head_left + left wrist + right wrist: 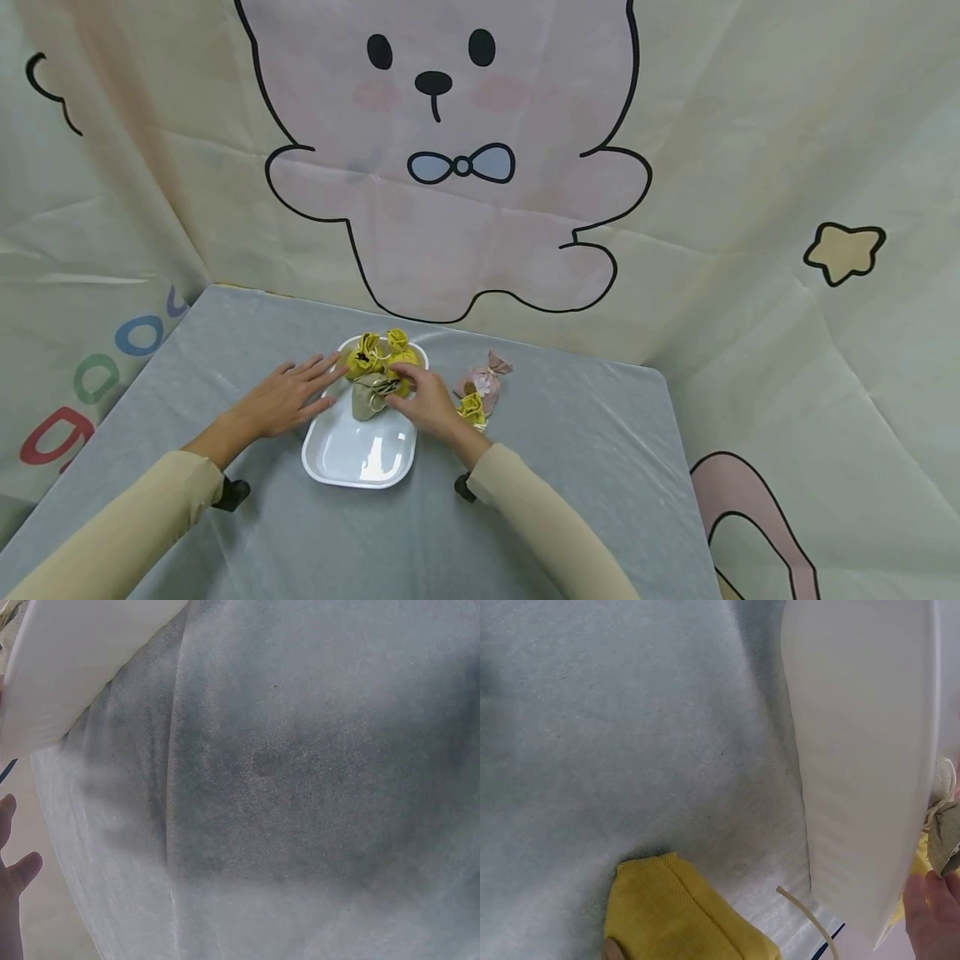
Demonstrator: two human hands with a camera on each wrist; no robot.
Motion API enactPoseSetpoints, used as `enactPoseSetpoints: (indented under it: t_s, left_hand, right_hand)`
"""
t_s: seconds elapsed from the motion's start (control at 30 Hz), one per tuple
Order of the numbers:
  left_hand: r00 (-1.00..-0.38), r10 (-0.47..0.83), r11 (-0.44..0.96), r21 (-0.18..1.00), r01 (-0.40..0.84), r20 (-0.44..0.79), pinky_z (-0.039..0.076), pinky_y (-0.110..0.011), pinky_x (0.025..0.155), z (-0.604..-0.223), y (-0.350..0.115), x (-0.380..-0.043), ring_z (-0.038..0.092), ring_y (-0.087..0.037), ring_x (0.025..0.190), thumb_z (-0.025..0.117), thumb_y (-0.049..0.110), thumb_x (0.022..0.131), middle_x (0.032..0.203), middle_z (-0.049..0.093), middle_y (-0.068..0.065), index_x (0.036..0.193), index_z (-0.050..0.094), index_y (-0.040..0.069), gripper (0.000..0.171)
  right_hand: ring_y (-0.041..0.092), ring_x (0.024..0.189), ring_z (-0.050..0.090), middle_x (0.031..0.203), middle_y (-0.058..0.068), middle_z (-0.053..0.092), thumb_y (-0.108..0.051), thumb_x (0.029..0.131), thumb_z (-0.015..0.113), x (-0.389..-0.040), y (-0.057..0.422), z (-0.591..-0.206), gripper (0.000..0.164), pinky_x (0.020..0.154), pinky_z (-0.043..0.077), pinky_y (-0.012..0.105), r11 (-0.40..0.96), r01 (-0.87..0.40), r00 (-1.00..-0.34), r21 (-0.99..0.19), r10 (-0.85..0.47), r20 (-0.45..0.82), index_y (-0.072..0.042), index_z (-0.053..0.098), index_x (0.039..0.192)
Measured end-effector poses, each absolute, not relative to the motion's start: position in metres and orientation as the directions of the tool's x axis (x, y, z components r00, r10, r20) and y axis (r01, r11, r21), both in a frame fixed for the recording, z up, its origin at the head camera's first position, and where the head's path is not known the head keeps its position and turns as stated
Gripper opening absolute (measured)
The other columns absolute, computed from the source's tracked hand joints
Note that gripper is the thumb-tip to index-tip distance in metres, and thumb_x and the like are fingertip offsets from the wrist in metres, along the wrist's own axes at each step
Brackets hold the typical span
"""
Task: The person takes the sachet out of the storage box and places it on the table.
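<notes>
The beige bag lies inside the tray, about the middle of its length, with its tied neck to the tray's right side. The right hand comes over the tray's right rim; thumb and fingers stand close together on the two sides of this neck and seem to pinch it, but how firmly, I cannot tell. The left hand is flat, its fingers straight and a little spread, over the tray's left rim; it grips nothing. Whether its fingertips touch a bag, I cannot tell.

For good work here, I think the right hand should take the neck only, low and gently, because soft cloth will probably sag and turn. The left hand could steady the tray at its left rim, without pressing down, since a light tray may tip or slide.

At the tray's far end sit a left yellow bag and a right yellow bag, crowded against the beige one; the right fingers reach so near that they could drag them too. Outside the tray's right rim are a pink bag and an outer yellow bag. The right wrist partly covers this last one, so a low sleeve could push it. Behind the tray hangs a curtain with a drawn bear.
</notes>
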State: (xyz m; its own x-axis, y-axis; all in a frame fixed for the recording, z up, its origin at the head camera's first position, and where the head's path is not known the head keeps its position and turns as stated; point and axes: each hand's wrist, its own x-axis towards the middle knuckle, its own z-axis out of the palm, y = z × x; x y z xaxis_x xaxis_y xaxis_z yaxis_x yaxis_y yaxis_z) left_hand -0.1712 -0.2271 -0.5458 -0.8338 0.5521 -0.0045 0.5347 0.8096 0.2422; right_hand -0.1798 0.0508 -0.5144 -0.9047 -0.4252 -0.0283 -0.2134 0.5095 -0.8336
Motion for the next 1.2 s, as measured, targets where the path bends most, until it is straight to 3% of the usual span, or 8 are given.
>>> enactPoseSetpoints:
  t_s: [0.73, 1.2]
  left_hand:
    - [-0.833, 0.553, 0.81, 0.231, 0.54, 0.006, 0.035, -0.066, 0.103, -0.544, -0.227, -0.171, 0.034, -0.042, 0.142, 0.054, 0.038, 0.102, 0.16, 0.031, -0.015, 0.155, 0.037, 0.012, 0.062]
    - [-0.829, 0.559, 0.802, 0.24, 0.547, 0.018, 0.035, -0.067, 0.103, -0.544, -0.228, -0.17, 0.033, -0.043, 0.142, 0.056, 0.036, 0.102, 0.161, 0.03, -0.015, 0.154, 0.038, 0.011, 0.061]
  right_hand:
    - [0.013, 0.116, 0.06, 0.123, 0.005, 0.068, -0.003, 0.089, 0.073, -0.186, 0.037, -0.522, 0.041, 0.099, 0.047, 0.026, 0.555, -0.196, -0.913, -0.809, -0.403, -0.056, -0.005, 0.065, 0.129]
    - [0.005, 0.091, 0.061, 0.106, 0.001, 0.073, -0.002, 0.09, 0.071, -0.188, 0.034, -0.523, 0.022, 0.079, 0.05, 0.018, 0.555, -0.206, -0.917, -0.806, -0.397, -0.039, -0.008, 0.075, 0.111]
